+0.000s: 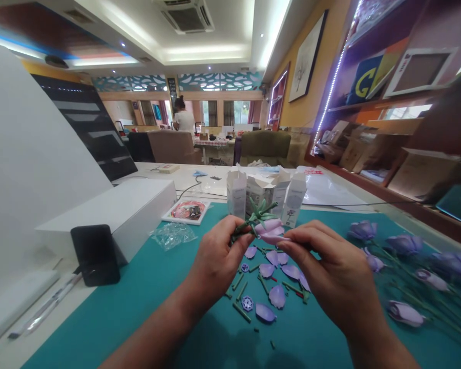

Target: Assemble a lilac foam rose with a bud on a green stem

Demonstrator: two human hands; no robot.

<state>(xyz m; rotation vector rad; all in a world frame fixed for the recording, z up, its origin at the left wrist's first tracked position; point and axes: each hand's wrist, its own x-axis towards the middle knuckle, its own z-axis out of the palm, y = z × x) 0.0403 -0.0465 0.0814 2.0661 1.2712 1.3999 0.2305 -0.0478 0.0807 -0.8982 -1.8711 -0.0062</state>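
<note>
Both hands meet above a green mat (138, 312). My left hand (221, 251) pinches the green stem piece (262, 211) of a plastic flower, whose leaf-like tips spread upward. Pale purple petals (269, 228) sit against that green part. At their right end, the thumb and fingers of my right hand (326, 261) are closed on a petal. Below lie loose purple petals (277, 297), short green stem pieces (241, 311) and a round spoked purple piece (247, 303). Small red bits are among them.
Assembled purple flowers (405, 245) lie at the right. Open white boxes (295, 197) stand behind my hands. To the left are a black phone-like slab (96, 254), a large white box (111, 212), crumpled clear plastic (173, 236) and a white tray (182, 221). A person (184, 119) stands far back.
</note>
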